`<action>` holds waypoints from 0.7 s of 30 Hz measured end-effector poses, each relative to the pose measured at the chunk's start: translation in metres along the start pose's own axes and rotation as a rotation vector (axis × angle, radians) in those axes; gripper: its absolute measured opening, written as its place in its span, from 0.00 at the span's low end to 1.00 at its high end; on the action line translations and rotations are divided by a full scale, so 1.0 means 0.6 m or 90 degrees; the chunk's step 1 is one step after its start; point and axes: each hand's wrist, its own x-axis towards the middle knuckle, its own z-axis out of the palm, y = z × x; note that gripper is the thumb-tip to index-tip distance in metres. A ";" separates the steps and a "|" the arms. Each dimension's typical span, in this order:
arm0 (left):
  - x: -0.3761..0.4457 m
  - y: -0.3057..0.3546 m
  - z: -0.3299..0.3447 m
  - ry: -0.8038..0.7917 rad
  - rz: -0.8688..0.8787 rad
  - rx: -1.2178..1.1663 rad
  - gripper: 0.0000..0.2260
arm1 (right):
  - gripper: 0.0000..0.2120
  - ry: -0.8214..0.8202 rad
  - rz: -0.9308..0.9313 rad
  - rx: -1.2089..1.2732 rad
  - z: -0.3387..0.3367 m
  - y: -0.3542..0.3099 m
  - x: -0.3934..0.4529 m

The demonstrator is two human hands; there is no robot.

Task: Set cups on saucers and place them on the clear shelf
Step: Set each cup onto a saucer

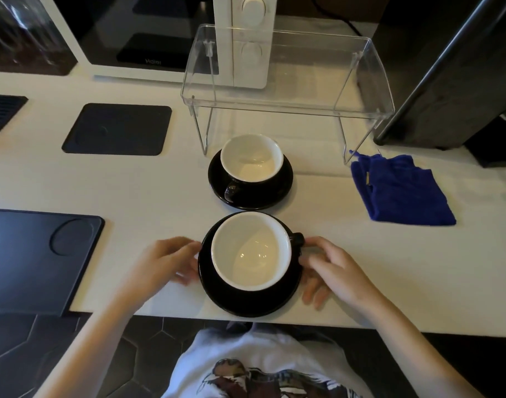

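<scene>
White countertop [160, 185], smooth and matte, and right at its near edge sits the near cup [250, 249] on the near saucer [247, 300]: glossy black outside, cream glaze inside, round bowl, handle pointing right. Both hands are flanking it. The left hand [165, 261] has its fingers loosely curled at the saucer's left rim, blurred, so I can't tell whether it's touching. The right hand [330, 268] is at the right rim beside the handle, fingers spread and tucking low toward the saucer's edge; no firm hold showing yet either.

My read: cups are already seated, and the lift of this pair is the step in hand. To do it well, get fingertips under the rim on both sides, keep the saucer dead level so the cup doesn't skate on that slick glaze, and raise it clear of the far set.

Just beyond, close but apart, the far cup [251, 158] rests on the far saucer [250, 193], handle toward the person. Behind it stands the clear shelf [286, 76], transparent plastic with a rimmed top and bent legs, nothing on it yet. Further out: a folded blue cloth [401, 191] to the right, soft and nubby, dark rubbery mats [118, 129] to the left, a white microwave [171, 35] at the back.
</scene>
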 end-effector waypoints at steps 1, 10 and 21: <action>-0.009 -0.005 0.003 -0.042 -0.027 -0.023 0.08 | 0.08 -0.015 0.008 0.016 0.005 0.004 0.001; -0.031 -0.013 0.018 -0.059 -0.024 -0.083 0.08 | 0.10 -0.002 -0.050 0.050 0.021 0.027 0.008; -0.040 0.068 -0.003 -0.098 0.058 -0.129 0.09 | 0.10 -0.027 -0.158 0.101 -0.031 -0.056 -0.012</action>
